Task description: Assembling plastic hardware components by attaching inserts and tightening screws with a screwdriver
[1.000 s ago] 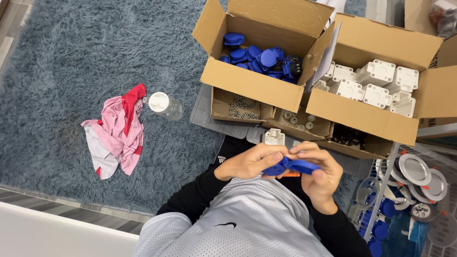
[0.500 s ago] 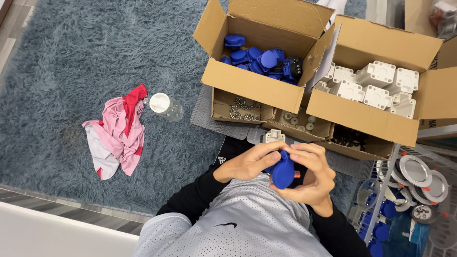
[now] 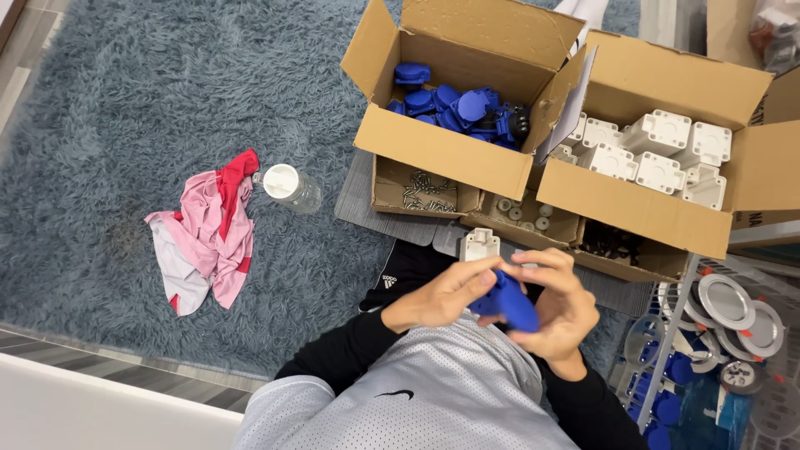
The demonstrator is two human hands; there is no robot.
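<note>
plastic of the blue cap looks rigid, light and smooth; left hand and right hand pinch its edges.

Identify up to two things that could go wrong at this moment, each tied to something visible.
The blue plastic part is pinched between the left hand and right hand above the lap; it might slip and drop. The open tray of screws sits on soft carpet; a nudge could scatter them.
</note>
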